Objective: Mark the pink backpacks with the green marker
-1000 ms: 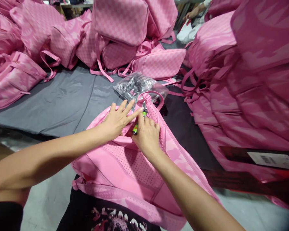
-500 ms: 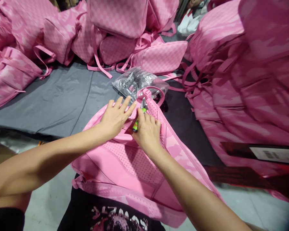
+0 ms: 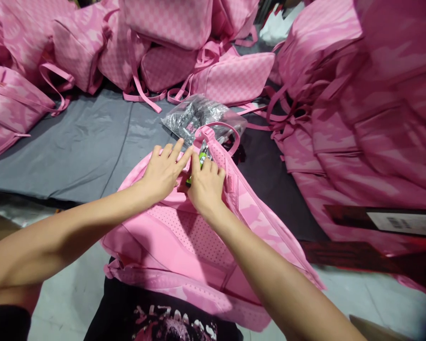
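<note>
A pink camouflage backpack (image 3: 206, 237) lies across the table's front edge and my lap, its dotted back panel facing up. On its upper left part rests my left hand (image 3: 163, 173), fingers spread. My right hand (image 3: 208, 182), just beside it, has its fingers wrapped round a small green tool with a metal end (image 3: 202, 157), near the bag's top loop. The tool's lower part is hidden behind my fingers. Behind the loop lies a clear plastic bag (image 3: 184, 118) with dark small items inside.
Pink checkered bags (image 3: 234, 78) line the back of the dark-covered table (image 3: 88, 147). Another pink bag (image 3: 17, 104) sits at the left. A tall pile of pink camouflage bags (image 3: 383, 156) stands at the right, with a white label (image 3: 404, 222) below.
My right hand has shifted slightly left with the green tool, closer to my left hand. The whole view has moved a little, so most things appear slightly further left.
</note>
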The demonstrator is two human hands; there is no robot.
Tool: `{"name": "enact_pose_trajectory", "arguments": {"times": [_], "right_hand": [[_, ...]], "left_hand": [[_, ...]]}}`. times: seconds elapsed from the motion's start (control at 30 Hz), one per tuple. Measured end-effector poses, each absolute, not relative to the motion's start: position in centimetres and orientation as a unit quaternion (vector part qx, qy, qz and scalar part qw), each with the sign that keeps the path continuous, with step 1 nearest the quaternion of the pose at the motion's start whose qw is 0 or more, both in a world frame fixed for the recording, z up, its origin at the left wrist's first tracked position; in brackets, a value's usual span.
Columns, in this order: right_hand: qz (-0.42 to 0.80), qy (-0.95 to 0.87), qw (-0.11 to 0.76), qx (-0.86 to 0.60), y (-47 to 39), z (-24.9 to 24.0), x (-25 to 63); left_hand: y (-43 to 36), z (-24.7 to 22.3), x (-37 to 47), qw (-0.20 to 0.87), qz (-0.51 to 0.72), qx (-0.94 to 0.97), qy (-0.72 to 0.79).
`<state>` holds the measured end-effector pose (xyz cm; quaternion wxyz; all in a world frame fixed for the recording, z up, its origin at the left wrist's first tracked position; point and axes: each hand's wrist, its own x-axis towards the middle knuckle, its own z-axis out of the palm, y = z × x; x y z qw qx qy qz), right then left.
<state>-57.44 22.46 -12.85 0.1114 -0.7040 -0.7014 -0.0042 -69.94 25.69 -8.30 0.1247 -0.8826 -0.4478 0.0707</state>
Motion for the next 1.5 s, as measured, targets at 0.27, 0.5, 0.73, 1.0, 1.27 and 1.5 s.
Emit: {"name": "enact_pose_trajectory", "arguments": {"times": [0.27,0.5,0.73,1.0,1.27,1.5], "right_hand": [[0.005,-0.706,0.145,-0.693,22.1,-13.0,-56.4],[0.012,-0.712,0.14,-0.688,22.2,-13.0,-56.1],[0.035,-0.738,0.035,-0.673,23.1,-11.3,-54.2],[0.069,-0.732,0.075,-0.674,23.3,-12.4,-52.8],[0.055,-0.743,0.032,-0.666,22.8,-12.7,-53.2],[0.048,-0.74,0.054,-0.668,22.9,-13.5,-53.2]], "left_hand": [[25.8,-7.4,-70.0,0.119,0.137,-0.889,-0.42],[25.9,-7.8,-70.0,0.135,0.114,-0.89,-0.422],[25.9,-7.6,-69.9,0.126,0.106,-0.888,-0.43],[26.7,-8.1,-68.9,0.135,0.075,-0.938,-0.309],[27.5,-9.2,-68.8,0.083,0.03,-0.948,-0.306],[27.4,-9.8,-68.6,0.086,0.091,-0.94,-0.318]]}}
